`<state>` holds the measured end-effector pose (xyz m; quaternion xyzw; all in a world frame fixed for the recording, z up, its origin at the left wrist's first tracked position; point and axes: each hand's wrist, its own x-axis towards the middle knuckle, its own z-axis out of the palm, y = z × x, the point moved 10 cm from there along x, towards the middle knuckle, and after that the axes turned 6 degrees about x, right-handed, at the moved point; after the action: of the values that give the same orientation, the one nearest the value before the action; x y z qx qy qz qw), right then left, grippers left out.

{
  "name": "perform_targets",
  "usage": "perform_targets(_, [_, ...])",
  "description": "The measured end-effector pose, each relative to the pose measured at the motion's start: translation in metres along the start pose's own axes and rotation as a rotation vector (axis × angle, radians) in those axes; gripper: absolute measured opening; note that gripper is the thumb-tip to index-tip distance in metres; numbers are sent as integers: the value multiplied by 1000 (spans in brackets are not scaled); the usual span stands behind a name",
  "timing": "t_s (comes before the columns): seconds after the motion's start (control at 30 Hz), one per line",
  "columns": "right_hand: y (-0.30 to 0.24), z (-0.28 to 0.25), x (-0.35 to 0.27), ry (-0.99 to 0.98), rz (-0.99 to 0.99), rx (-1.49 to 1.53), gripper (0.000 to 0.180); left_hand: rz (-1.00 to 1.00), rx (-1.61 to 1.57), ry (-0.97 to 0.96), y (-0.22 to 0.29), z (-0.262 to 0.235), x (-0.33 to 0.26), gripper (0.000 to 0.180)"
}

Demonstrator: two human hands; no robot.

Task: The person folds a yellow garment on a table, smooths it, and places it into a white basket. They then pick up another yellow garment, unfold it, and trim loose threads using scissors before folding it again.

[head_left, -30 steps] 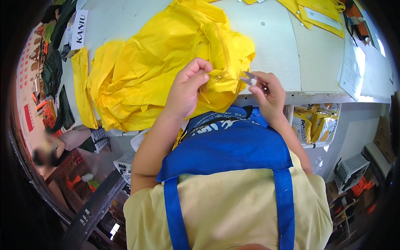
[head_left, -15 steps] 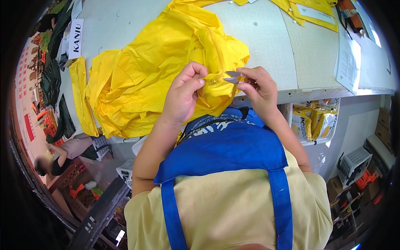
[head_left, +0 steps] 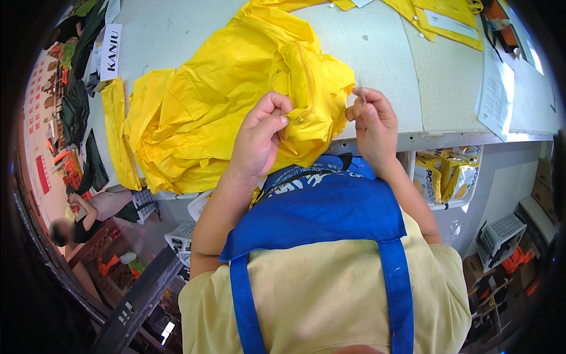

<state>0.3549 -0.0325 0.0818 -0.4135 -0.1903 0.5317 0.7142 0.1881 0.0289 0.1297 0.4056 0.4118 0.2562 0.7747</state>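
Note:
A crumpled yellow garment of thin, smooth fabric is spread over the near part of the table. A yellow zipper runs down its right side. My left hand is closed, pinching the fabric beside the zipper's lower end between thumb and fingers. Just right of the garment's edge, my right hand is raised and closed around small metal thread snips. The snips appear nearly edge-on, so their blades barely show. They are apart from the zipper.
Flat yellow pieces and a printed sheet lie on the pale table. Below its right edge, a white bin holds yellow-and-white packets. A white sign card stands at left. A seated person is beyond the table.
My right hand has drawn the snips away from the zipper end, to the right and slightly up, turning them edge-on. My left hand keeps its pinch on the garment.

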Motion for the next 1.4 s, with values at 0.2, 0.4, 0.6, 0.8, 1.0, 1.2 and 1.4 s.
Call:
perform_targets(0.2, [5,-22,21,98,150,-68,26,160,526,-218,-1,24,-10,16])
perform_targets(0.4, [-18,-69,81,73,103,-822,30,375,840,-744,-24,96,-16,35])
perform_targets(0.6, [-52,-149,140,233,-41,-1791,45,426,1196,151,11,-26,32,40])
perform_targets(0.8, [-32,47,109,-231,-345,-1268,65,128,1545,451,-4,-134,-3,57])
perform_targets(1.0, [-10,27,125,-434,-169,-1577,62,-145,1785,836,35,-272,-75,63])
perform_targets(1.2, [-42,20,187,-194,-194,-1944,53,-69,1628,1360,102,-449,-149,69])
perform_targets(1.4, [76,37,293,-177,153,-1694,39,-183,1793,1005,155,-494,-85,53])
